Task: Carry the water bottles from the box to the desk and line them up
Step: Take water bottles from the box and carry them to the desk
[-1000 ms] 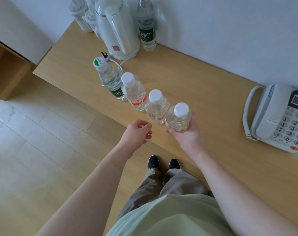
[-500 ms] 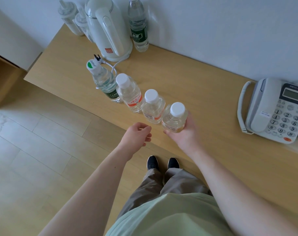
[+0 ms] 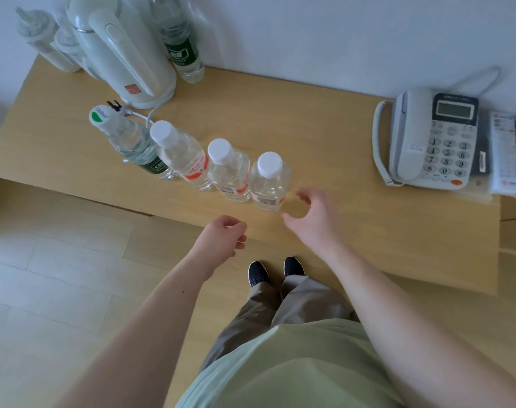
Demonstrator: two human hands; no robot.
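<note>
Four bottles [image 3: 269,184] in a row on the desk [image 3: 324,136].
I see my right hand [image 3: 312,214] open (empty) beside the row; left hand [image 3: 221,237] loosely curled, empty.

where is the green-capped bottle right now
In the head view, the green-capped bottle stands at the row's left end, beside the kettle's plug.

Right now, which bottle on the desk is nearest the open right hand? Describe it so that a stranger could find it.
Start at the wooden desk, with the white kettle at its left and the telephone at its right. Four bottles stand in a row along the front edge. It is the rightmost bottle, white-capped, just left of the right hand, the only one with a neighbour on one side alone and bare desk towards the telephone.
</note>
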